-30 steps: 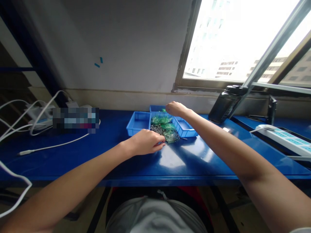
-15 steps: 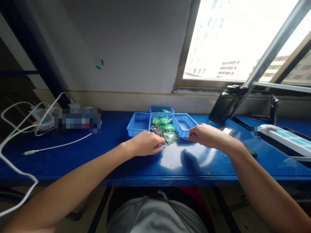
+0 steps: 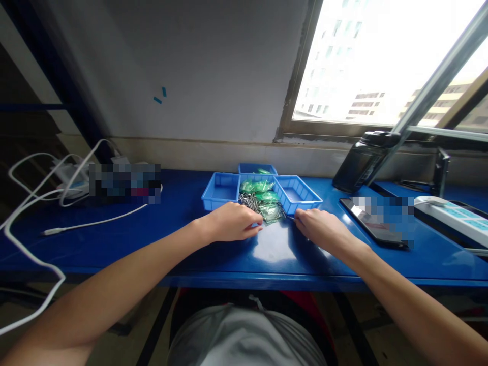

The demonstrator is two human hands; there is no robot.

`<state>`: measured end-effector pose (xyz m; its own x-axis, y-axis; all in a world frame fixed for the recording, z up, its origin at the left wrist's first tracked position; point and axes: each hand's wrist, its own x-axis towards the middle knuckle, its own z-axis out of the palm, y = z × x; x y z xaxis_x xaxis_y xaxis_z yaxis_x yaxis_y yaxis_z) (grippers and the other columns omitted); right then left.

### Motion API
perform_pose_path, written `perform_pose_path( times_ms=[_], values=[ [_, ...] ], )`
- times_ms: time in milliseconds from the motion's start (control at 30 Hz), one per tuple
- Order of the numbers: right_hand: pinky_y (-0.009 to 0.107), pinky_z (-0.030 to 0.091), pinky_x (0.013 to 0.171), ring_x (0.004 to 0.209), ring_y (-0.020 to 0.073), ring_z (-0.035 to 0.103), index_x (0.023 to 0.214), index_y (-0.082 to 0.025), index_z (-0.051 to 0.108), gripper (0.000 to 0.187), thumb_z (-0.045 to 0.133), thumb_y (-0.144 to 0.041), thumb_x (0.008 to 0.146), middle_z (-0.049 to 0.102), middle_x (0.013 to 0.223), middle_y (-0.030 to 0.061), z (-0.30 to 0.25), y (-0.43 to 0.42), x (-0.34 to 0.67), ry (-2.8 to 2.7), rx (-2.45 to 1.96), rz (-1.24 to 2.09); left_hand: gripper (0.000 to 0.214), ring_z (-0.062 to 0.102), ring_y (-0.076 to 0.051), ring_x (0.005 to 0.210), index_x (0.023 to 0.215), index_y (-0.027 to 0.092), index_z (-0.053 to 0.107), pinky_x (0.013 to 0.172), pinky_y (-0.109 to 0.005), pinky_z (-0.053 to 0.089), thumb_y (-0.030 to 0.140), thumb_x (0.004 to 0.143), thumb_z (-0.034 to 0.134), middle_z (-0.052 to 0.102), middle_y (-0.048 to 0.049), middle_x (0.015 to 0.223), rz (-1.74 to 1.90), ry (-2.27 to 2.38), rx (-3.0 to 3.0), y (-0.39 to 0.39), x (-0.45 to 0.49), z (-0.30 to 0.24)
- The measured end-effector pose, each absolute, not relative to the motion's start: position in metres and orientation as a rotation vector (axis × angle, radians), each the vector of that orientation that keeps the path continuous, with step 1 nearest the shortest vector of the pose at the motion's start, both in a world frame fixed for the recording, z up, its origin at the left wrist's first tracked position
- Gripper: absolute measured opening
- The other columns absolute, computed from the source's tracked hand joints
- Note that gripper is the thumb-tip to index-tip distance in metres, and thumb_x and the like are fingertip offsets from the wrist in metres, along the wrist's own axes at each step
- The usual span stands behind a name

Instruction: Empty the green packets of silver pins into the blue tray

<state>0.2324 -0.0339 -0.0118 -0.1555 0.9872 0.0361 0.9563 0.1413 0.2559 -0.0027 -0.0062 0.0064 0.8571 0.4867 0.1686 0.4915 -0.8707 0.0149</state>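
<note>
My left hand (image 3: pixel 235 221) is closed, thumb and fingers together, just in front of a pile of dark metal screws (image 3: pixel 248 202). Whatever its fingertips pinch is hidden. My right hand (image 3: pixel 319 226) is also closed, at the front edge of the right blue bin (image 3: pixel 304 207). A thin dark piece shows by its fingertips, too small to name. Between the hands lies a clear greenish plastic bag (image 3: pixel 271 214), and green bags (image 3: pixel 259 186) are heaped behind the screws. On the left stands another blue bin (image 3: pixel 219 204).
A third blue bin (image 3: pixel 256 168) at the back holds a green bag. To the right are a phone (image 3: pixel 371 223), a black bottle (image 3: pixel 360 162) and a white power strip (image 3: pixel 453 218). White cables (image 3: pixel 97 223) run across the left of the blue table (image 3: pixel 183 259).
My right hand has dropped a little toward me, off the right bin's corner, and more of the phone shows. My left hand stays by the screws. The view has shifted slightly.
</note>
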Motion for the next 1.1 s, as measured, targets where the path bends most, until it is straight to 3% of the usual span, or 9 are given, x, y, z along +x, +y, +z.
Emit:
perform_pose_path(
  times_ms=[300,433,533,767,933,1100],
  values=[
    [0.026,0.035,0.047,0.062,0.0258,0.066,0.082,-0.016,0.060,0.024,0.038,-0.022,0.088,0.066,0.067,0.0112,0.005,-0.049,0.203,2.306,1.968,0.583,0.017,0.063,-0.015,0.066,0.081,0.020,0.062,0.057,-0.022,0.040,0.028,0.085,0.048,0.066,-0.0002,0.071,-0.266,-0.778,-2.995,-0.007,-0.005,0.006],
    [0.026,0.036,0.046,0.062,0.0259,0.066,0.081,-0.014,0.060,0.020,0.041,-0.011,0.084,0.066,0.069,0.0125,0.011,-0.043,0.190,2.332,1.907,0.678,0.017,0.063,-0.016,0.066,0.080,0.020,0.062,0.057,-0.022,0.040,0.028,0.085,0.048,0.066,-0.0003,0.072,-0.252,-0.784,-2.990,-0.007,-0.005,0.006],
    [0.026,0.039,0.048,0.066,0.0254,0.067,0.086,-0.011,0.061,0.023,0.041,-0.001,0.079,0.067,0.072,0.0146,0.014,-0.034,0.180,2.299,1.905,0.663,0.018,0.063,-0.016,0.067,0.079,0.019,0.062,0.057,-0.022,0.040,0.028,0.085,0.048,0.066,-0.0009,0.071,-0.258,-0.779,-2.993,-0.006,-0.005,0.005],
    [0.027,0.043,0.054,0.073,0.0265,0.067,0.086,-0.011,0.064,0.024,0.043,-0.001,0.078,0.068,0.075,0.0157,0.005,-0.019,0.176,2.302,1.872,0.592,0.019,0.063,-0.016,0.067,0.076,0.019,0.061,0.056,-0.022,0.039,0.029,0.085,0.047,0.065,-0.0011,0.070,-0.229,-0.799,-2.986,-0.005,-0.006,0.004],
    [0.027,0.040,0.052,0.067,0.0258,0.066,0.086,-0.014,0.062,0.022,0.041,-0.017,0.086,0.067,0.072,0.0121,0.000,-0.018,0.187,2.424,1.828,0.608,0.019,0.063,-0.016,0.067,0.075,0.020,0.060,0.054,-0.022,0.037,0.030,0.085,0.047,0.066,-0.0005,0.072,-0.178,-0.822,-2.978,-0.005,-0.006,0.003],
    [0.025,0.038,0.052,0.069,0.0241,0.066,0.083,-0.019,0.063,0.033,0.039,-0.040,0.089,0.068,0.073,0.0086,0.000,-0.015,0.194,2.534,1.814,0.403,0.020,0.063,-0.016,0.067,0.078,0.020,0.060,0.055,-0.023,0.037,0.031,0.086,0.046,0.067,-0.0007,0.073,-0.174,-0.846,-2.975,-0.006,-0.005,0.005]
  ],
)
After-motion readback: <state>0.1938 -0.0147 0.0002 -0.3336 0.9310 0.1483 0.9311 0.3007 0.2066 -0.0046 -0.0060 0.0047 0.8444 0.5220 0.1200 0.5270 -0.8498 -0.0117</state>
